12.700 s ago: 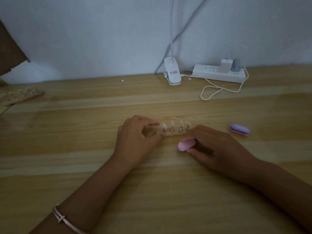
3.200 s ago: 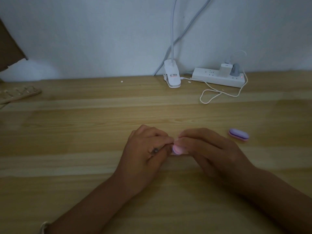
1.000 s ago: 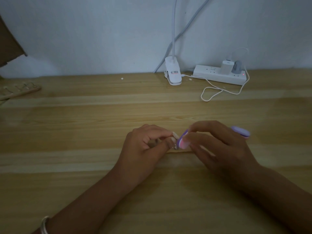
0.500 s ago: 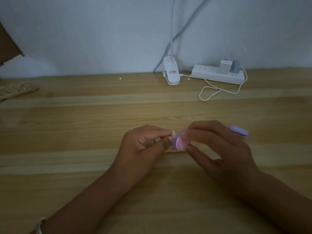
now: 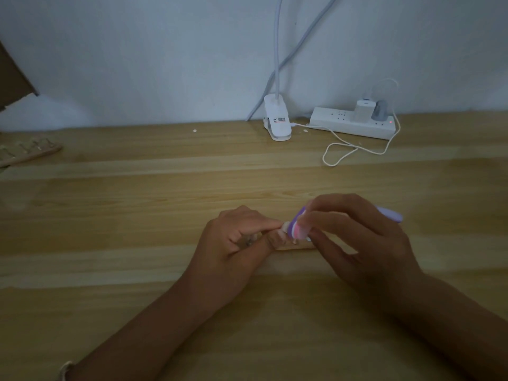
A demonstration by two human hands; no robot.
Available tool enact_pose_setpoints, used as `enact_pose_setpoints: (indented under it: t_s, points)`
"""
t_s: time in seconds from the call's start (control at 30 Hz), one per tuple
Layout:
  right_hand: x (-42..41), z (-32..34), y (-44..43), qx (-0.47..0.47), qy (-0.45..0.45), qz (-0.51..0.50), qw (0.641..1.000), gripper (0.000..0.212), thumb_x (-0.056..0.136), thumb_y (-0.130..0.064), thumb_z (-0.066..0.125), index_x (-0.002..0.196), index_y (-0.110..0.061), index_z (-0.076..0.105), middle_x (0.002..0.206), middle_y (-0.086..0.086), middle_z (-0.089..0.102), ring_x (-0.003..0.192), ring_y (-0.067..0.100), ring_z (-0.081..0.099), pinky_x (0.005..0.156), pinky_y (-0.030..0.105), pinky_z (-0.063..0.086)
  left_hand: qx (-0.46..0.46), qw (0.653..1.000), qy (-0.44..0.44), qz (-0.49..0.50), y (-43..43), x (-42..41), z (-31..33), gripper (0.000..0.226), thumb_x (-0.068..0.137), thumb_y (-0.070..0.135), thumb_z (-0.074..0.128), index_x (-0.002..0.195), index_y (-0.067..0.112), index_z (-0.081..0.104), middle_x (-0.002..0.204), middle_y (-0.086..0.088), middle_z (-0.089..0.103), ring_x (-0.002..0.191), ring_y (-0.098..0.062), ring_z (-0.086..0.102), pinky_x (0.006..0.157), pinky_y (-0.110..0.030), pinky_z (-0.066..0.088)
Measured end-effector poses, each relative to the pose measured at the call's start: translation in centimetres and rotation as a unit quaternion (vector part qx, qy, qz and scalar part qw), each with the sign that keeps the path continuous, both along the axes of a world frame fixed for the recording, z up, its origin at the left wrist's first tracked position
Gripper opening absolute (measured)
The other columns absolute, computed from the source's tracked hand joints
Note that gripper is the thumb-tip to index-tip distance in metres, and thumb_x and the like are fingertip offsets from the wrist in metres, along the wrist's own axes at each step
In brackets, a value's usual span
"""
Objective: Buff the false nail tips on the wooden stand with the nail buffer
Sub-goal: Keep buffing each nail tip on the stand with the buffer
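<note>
My right hand (image 5: 354,240) pinches a small pink and purple nail buffer (image 5: 296,228) between thumb and fingertips, tilted on edge. The buffer's face meets a pale false nail tip (image 5: 285,226) on the wooden stand (image 5: 297,245). My left hand (image 5: 236,243) curls over the stand's left part and pinches that nail tip between forefinger and thumb. Most of the stand and its other tips are hidden under both hands; only a short strip of wood shows between them.
A second purple buffer (image 5: 391,215) lies on the wooden table (image 5: 137,215) just behind my right hand. A second wooden stand (image 5: 27,152) sits at the far left. A white clip lamp base (image 5: 277,121), power strip (image 5: 351,125) and looped cable (image 5: 343,154) line the back wall.
Over the last second the buffer has slid slightly up and right along the nail tip and turned more on edge. My left hand has kept its hold on the stand.
</note>
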State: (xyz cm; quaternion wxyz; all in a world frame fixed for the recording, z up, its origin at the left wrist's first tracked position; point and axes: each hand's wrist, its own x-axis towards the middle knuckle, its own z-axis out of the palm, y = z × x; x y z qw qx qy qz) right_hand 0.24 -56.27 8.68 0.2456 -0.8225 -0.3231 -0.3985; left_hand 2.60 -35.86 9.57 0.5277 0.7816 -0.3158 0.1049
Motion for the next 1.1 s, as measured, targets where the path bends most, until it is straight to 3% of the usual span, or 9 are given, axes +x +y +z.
enact_pose_setpoints:
  t_s: [0.1, 0.23, 0.33, 0.43, 0.53, 0.67, 0.77, 0.93, 1.1]
  points:
    - [-0.4, 0.1, 0.5, -0.037, -0.024, -0.004, 0.999, 0.016, 0.093, 0.003, 0.064, 0.096, -0.006, 0.077, 0.102, 0.009, 0.069, 0.095, 0.018, 0.067, 0.092, 0.013, 0.039, 0.007, 1.000, -0.001, -0.008, 0.1, 0.0, 0.0, 0.022, 0.084, 0.031, 0.062, 0.094, 0.017, 0.077, 0.077, 0.004, 0.071, 0.074, -0.012, 0.061, 0.076, -0.033, 0.045]
    - [-0.3, 0.6, -0.1, -0.016, -0.010, -0.014, 1.000, 0.016, 0.087, 0.008, 0.069, 0.095, -0.004, 0.076, 0.101, 0.012, 0.069, 0.091, 0.024, 0.069, 0.082, 0.028, 0.051, 0.017, 1.000, 0.005, -0.005, 0.2, -0.1, 0.0, 0.028, 0.086, 0.033, 0.060, 0.092, 0.013, 0.077, 0.078, 0.001, 0.071, 0.078, -0.017, 0.062, 0.081, -0.039, 0.045]
    - [-1.0, 0.6, 0.7, -0.028, -0.025, -0.008, 0.999, 0.017, 0.089, 0.007, 0.066, 0.095, -0.005, 0.077, 0.100, 0.010, 0.069, 0.094, 0.020, 0.067, 0.091, 0.017, 0.042, 0.016, 1.000, -0.022, -0.013, 0.2, -0.2, 0.2, 0.025, 0.087, 0.030, 0.058, 0.091, 0.014, 0.077, 0.079, 0.005, 0.070, 0.078, -0.015, 0.061, 0.077, -0.042, 0.045]
    - [-0.9, 0.3, 0.1, -0.036, -0.009, 0.003, 0.999, 0.016, 0.092, 0.005, 0.066, 0.099, -0.004, 0.076, 0.103, 0.011, 0.068, 0.095, 0.022, 0.068, 0.084, 0.031, 0.052, 0.018, 1.000, -0.018, -0.015, 0.2, -0.2, 0.3, 0.024, 0.088, 0.029, 0.057, 0.089, 0.015, 0.076, 0.079, 0.005, 0.070, 0.079, -0.016, 0.061, 0.078, -0.043, 0.045]
    - [0.0, 0.6, -1.2, 0.004, 0.015, -0.049, 0.999, 0.016, 0.092, 0.001, 0.068, 0.101, -0.009, 0.076, 0.103, 0.009, 0.068, 0.093, 0.021, 0.069, 0.072, 0.041, 0.054, 0.008, 1.000, -0.007, -0.027, 0.2, -0.4, 0.4, 0.019, 0.092, 0.029, 0.055, 0.088, 0.023, 0.073, 0.080, 0.009, 0.069, 0.082, -0.018, 0.062, 0.079, -0.039, 0.047]
    - [-0.3, 0.6, -0.7, 0.031, 0.000, -0.019, 0.999, 0.018, 0.093, -0.002, 0.068, 0.108, -0.011, 0.074, 0.106, 0.007, 0.067, 0.102, 0.014, 0.064, 0.086, 0.028, 0.051, -0.028, 0.998, 0.015, -0.047, 0.2, -0.7, 0.4, 0.020, 0.098, 0.021, 0.047, 0.087, 0.021, 0.064, 0.070, 0.008, 0.063, 0.069, -0.013, 0.062, 0.068, -0.029, 0.049]
    - [-1.0, 0.2, 0.2, 0.003, -0.015, 0.011, 1.000, 0.030, 0.090, 0.004, 0.067, 0.116, -0.011, 0.070, 0.111, 0.009, 0.066, 0.106, 0.015, 0.064, 0.093, 0.025, 0.048, -0.016, 0.999, 0.006, -0.051, 0.2, -0.9, 0.3, 0.024, 0.098, 0.021, 0.045, 0.085, 0.014, 0.063, 0.064, 0.006, 0.059, 0.058, -0.015, 0.057, 0.058, -0.034, 0.045]
    - [-0.6, 0.2, -0.2, -0.022, -0.032, 0.004, 0.999, 0.036, 0.087, 0.010, 0.068, 0.119, -0.007, 0.065, 0.111, 0.014, 0.068, 0.107, 0.020, 0.065, 0.098, 0.024, 0.046, 0.008, 0.998, 0.016, -0.055, 0.1, -0.7, 0.2, 0.030, 0.098, 0.023, 0.045, 0.081, 0.008, 0.065, 0.069, 0.006, 0.058, 0.061, -0.018, 0.055, 0.057, -0.037, 0.043]
    - [-1.0, -0.2, 0.2, -0.044, -0.043, 0.037, 0.997, 0.026, 0.099, 0.000, 0.058, 0.123, -0.009, 0.063, 0.119, 0.007, 0.065, 0.119, 0.017, 0.061, 0.105, 0.022, 0.041, -0.038, 0.985, 0.122, -0.115, 0.1, -0.9, 0.3, 0.027, 0.098, 0.013, 0.047, 0.077, 0.003, 0.060, 0.059, 0.007, 0.049, 0.054, -0.003, 0.042, 0.053, -0.016, 0.034]
